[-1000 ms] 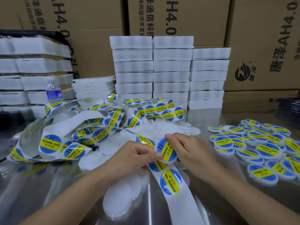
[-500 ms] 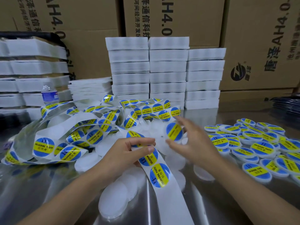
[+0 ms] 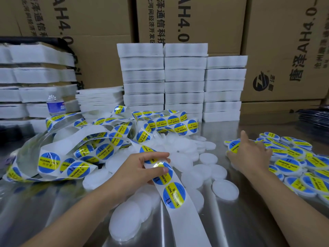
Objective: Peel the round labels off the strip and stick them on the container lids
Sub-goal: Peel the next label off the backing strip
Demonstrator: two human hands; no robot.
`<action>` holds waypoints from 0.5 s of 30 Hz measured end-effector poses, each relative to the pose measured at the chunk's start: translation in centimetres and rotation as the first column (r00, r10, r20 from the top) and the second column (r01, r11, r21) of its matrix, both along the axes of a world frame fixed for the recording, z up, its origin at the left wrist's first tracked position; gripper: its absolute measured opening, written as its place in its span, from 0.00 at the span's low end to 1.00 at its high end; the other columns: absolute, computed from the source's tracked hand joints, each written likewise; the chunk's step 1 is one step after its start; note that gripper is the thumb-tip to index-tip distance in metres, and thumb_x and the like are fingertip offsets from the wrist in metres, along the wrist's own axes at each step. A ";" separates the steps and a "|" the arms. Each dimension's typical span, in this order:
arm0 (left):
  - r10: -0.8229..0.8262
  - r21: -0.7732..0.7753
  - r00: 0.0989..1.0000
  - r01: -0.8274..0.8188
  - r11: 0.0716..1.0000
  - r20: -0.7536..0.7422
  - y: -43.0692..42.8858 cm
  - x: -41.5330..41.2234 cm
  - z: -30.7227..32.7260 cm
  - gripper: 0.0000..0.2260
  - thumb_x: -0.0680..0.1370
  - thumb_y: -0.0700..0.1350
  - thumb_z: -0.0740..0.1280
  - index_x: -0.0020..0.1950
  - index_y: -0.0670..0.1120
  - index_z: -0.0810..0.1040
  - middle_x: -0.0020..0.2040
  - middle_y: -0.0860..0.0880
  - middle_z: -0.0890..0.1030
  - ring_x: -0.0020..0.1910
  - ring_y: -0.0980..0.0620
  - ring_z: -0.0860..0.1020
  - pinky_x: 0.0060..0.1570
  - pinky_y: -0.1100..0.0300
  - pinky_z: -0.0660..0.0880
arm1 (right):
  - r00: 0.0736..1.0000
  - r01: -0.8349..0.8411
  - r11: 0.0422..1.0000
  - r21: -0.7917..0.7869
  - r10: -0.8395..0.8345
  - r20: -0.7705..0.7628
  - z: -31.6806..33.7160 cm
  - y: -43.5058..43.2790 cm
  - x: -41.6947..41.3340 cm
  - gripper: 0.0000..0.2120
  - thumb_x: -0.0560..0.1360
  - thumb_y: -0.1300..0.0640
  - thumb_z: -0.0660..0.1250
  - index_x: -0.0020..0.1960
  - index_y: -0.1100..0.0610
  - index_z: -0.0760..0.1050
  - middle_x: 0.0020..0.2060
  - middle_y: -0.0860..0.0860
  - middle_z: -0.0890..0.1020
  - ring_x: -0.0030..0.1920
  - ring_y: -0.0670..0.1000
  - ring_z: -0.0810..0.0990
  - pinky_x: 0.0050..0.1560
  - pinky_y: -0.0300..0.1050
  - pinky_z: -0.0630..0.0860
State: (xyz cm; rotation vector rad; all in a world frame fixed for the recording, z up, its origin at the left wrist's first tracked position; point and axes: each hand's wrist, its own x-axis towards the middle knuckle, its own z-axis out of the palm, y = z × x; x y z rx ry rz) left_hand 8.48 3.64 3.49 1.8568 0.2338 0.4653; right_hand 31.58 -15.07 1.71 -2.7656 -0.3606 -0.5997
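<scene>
Left hand (image 3: 142, 168), lower centre: we see thumb and fingers pinching the label strip (image 3: 178, 220), the thumb lying on a blue-and-yellow round label with glare across it. Below the grip the strip runs toward the bottom edge, carrying one full label (image 3: 174, 195) and then bare white backing.

Right hand (image 3: 249, 154), centre right: we read thumb and index finger as pinching a labelled lid (image 3: 234, 146) at the left edge of the heap of labelled lids (image 3: 293, 164). That heap fills the right side of the frame. The remaining fingers reach over the heap.

Between the hands and under the left wrist are blank white lids (image 3: 225, 189), loose and overlapping on the steel table (image 3: 249, 229).

Left of centre — the rest of the strip in a loose tangle (image 3: 99, 148), its labels reading SOLDERING PASTE.

Further back we note a water bottle (image 3: 54, 105) at middle left and white stacks (image 3: 185, 77) at centre and left. Cardboard boxes (image 3: 195, 24) span the top. Dark packets (image 3: 316, 118) sit at the right edge — we cannot make out any detail on them.
</scene>
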 end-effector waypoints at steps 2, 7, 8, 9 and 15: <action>-0.002 -0.001 1.000 0.002 1.000 -0.002 0.1 0.0 0.0 0.14 0.72 0.40 0.72 0.52 0.56 0.82 0.48 0.57 0.85 0.43 0.57 0.83 0.30 0.69 0.73 | 0.999 0.003 1.000 -0.022 -0.004 -0.055 -0.1 -0.1 0.1 0.30 0.74 0.48 0.63 0.72 0.55 0.57 0.65 0.56 0.72 0.66 0.60 0.65 0.61 0.54 0.63; -0.002 -0.018 1.000 0.002 1.000 -0.015 0.2 0.1 -0.1 0.16 0.72 0.37 0.72 0.54 0.54 0.81 0.48 0.57 0.85 0.42 0.57 0.84 0.30 0.69 0.73 | 0.997 0.019 0.998 -0.066 -0.024 -0.077 0.1 -0.1 -0.4 0.25 0.77 0.51 0.59 0.72 0.51 0.61 0.71 0.54 0.64 0.69 0.59 0.59 0.65 0.53 0.59; 0.000 -0.016 1.000 -0.001 1.000 -0.017 0.2 0.1 -0.1 0.16 0.72 0.36 0.72 0.54 0.55 0.81 0.48 0.57 0.85 0.42 0.57 0.84 0.30 0.69 0.73 | 0.999 0.000 0.998 -0.056 -0.002 -0.049 0.2 -0.1 -0.6 0.24 0.76 0.51 0.60 0.71 0.51 0.63 0.71 0.54 0.64 0.69 0.59 0.59 0.65 0.53 0.58; 0.005 -0.014 1.000 -0.006 1.000 -0.017 0.2 0.1 -0.2 0.16 0.72 0.36 0.72 0.54 0.55 0.81 0.48 0.57 0.85 0.42 0.57 0.84 0.29 0.69 0.73 | 0.999 -0.034 0.999 -0.025 0.034 -0.007 0.3 0.0 -0.9 0.23 0.75 0.51 0.62 0.70 0.52 0.66 0.70 0.53 0.65 0.69 0.58 0.60 0.65 0.52 0.59; 0.045 -0.040 0.999 -0.045 0.998 0.006 0.4 0.3 -0.2 0.16 0.75 0.36 0.68 0.55 0.56 0.79 0.48 0.58 0.85 0.43 0.55 0.84 0.30 0.67 0.74 | 0.888 -0.457 0.850 0.262 0.420 0.187 1.7 2.2 -4.4 0.16 0.74 0.54 0.67 0.61 0.52 0.77 0.56 0.53 0.80 0.60 0.57 0.72 0.61 0.50 0.63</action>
